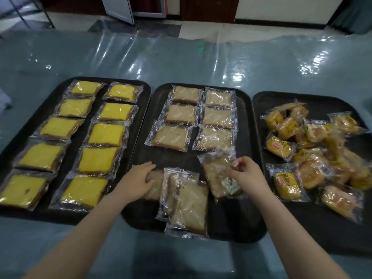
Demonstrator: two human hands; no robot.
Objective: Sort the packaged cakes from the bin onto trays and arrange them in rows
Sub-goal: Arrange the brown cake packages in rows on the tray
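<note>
Three black trays lie side by side. The left tray (145,91) carries yellow packaged cakes (106,134) in two rows. On the middle tray (241,228), pale brown cakes (181,114) sit in two rows at the far end, and loose ones (189,206) overlap near the front. My left hand (138,178) lies flat on a brown cake (156,186) at the tray's front left. My right hand (248,174) pinches the wrapper of a tilted brown cake (218,176). The right tray (259,101) holds a jumbled heap of small yellow-wrapped cakes (285,127).
The trays sit on a blue-grey table under a shiny clear plastic sheet (181,57). The table's far edge meets a tiled floor with a cabinet door (120,7) beyond. Bare tray surface shows in the middle of the centre tray, between the rows and my hands.
</note>
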